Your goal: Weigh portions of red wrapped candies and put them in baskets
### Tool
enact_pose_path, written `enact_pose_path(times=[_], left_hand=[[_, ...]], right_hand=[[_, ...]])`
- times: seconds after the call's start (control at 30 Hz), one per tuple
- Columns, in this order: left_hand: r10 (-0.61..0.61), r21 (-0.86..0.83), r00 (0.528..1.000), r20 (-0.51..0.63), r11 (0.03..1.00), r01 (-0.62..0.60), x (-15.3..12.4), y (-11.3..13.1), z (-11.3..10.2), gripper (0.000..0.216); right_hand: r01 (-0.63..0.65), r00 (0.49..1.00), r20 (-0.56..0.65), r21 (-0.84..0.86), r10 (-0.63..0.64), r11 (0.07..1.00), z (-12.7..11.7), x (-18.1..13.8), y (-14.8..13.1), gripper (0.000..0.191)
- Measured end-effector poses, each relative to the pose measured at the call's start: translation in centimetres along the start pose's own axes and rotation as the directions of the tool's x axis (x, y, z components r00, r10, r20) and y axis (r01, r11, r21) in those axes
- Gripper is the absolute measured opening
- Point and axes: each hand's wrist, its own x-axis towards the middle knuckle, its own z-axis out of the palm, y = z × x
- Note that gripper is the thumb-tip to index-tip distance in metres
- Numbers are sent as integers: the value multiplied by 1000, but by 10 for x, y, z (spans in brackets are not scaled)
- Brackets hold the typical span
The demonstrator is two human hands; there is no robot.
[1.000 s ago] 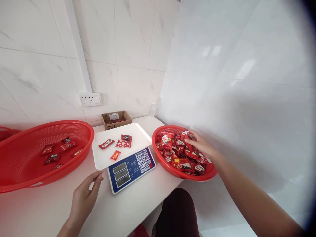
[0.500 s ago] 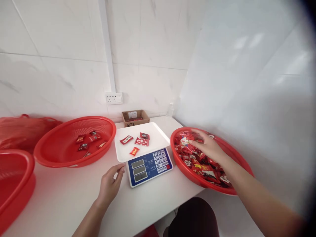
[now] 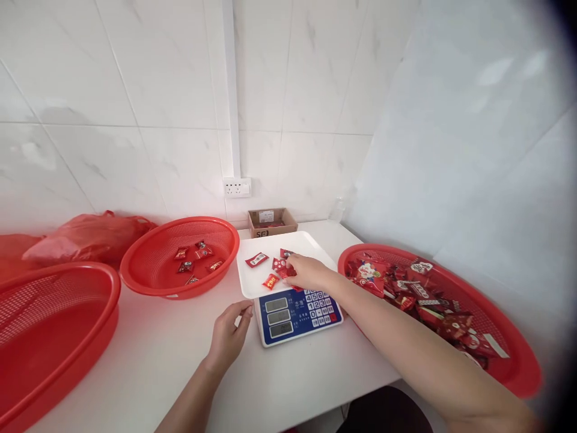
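Note:
My right hand (image 3: 306,272) reaches over the white pan (image 3: 252,282) of the blue-faced electronic scale (image 3: 297,313), fingers pinched on a red candy packet (image 3: 285,272) just above the pan. Three other red packets (image 3: 257,260) lie on the pan. My left hand (image 3: 229,334) rests on the white table by the scale's left front corner, fingers loosely curled and holding nothing. To the right, a red basket (image 3: 518,373) holds several red wrapped candies (image 3: 419,291).
A red basket (image 3: 148,279) left of the scale holds several packets. A larger red basket (image 3: 58,355) sits at the near left, red plastic bags (image 3: 85,237) behind it. A small cardboard box (image 3: 271,221) and a wall socket (image 3: 237,187) are at the back.
My right hand left the candy basket on the right and moved left over the scale pan with a packet. The view swung left and the left hand stayed by the scale.

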Motion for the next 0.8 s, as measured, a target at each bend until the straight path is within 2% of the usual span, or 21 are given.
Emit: enact_pose_path(times=[0.1,0.23,0.37,0.47,0.57,0.7,0.8], left_hand=[[17,6,1000,-7,1000,-16,-1,0,0,22],[48,16,999,-7,999,-48,-1,2,0,22],[86,17,996,9,996,-86,-2,5,1,21],[80,24,997,8,997,-80,-1,5,1,22],[40,26,999,1,999,-40,0,3,0,23],[24,15,1000,7,1000,-24,0,2,0,23],[31,17,999,8,999,-32,-1,2,0,22]], right_hand=[[4,995,-98,9,-3,1000,6,9,0,36],[47,983,-180,15,-44,999,13,10,-3,54],[244,966,-72,-50,-247,969,27,10,-20,66],[327,945,-9,-52,-328,944,37,18,-32,68],[339,940,-32,-42,-340,940,41,28,-33,60],[358,915,-190,-27,-357,933,37,37,-24,35],[313,911,-284,6,-298,950,30,41,-12,32]])
